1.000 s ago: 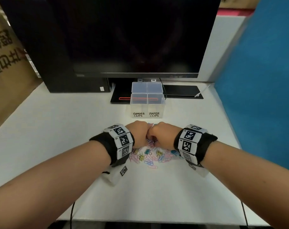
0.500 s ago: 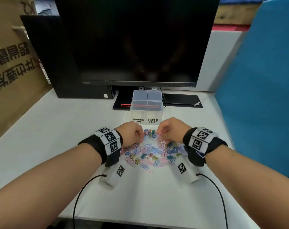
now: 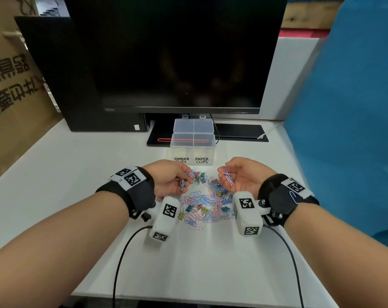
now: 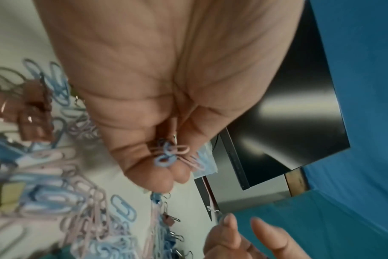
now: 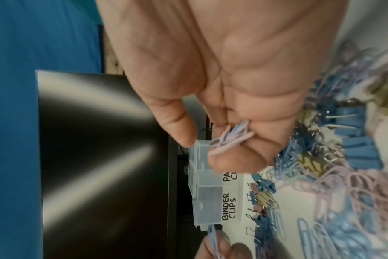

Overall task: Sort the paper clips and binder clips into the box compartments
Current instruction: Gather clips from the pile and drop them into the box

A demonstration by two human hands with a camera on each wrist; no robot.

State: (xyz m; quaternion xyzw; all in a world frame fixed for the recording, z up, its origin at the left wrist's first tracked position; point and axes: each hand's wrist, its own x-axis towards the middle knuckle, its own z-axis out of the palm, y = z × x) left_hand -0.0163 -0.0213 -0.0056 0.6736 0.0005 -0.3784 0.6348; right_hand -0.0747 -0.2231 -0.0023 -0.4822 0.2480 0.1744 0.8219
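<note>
A pile of pastel paper clips and small binder clips (image 3: 207,202) lies on the white table between my hands. My left hand (image 3: 184,177) hovers at the pile's left edge and pinches several paper clips (image 4: 171,156) in curled fingers. To the right, raised palm-up, my right hand (image 3: 227,176) holds several pink and blue paper clips (image 5: 230,135) against its fingers. The clear two-compartment box (image 3: 193,142) stands just behind the pile, lid open, labelled BINDER CLIPS on the left and PAPER CLIPS on the right.
A black monitor (image 3: 175,54) and its base (image 3: 239,132) stand behind the box. A cardboard box (image 3: 11,81) is at the left, a blue partition (image 3: 348,121) at the right. Camera cables (image 3: 124,252) trail over the near table edge.
My hands, touching as fists over the pile a second ago, have moved apart and turned. Each now holds paper clips lifted from the pile.
</note>
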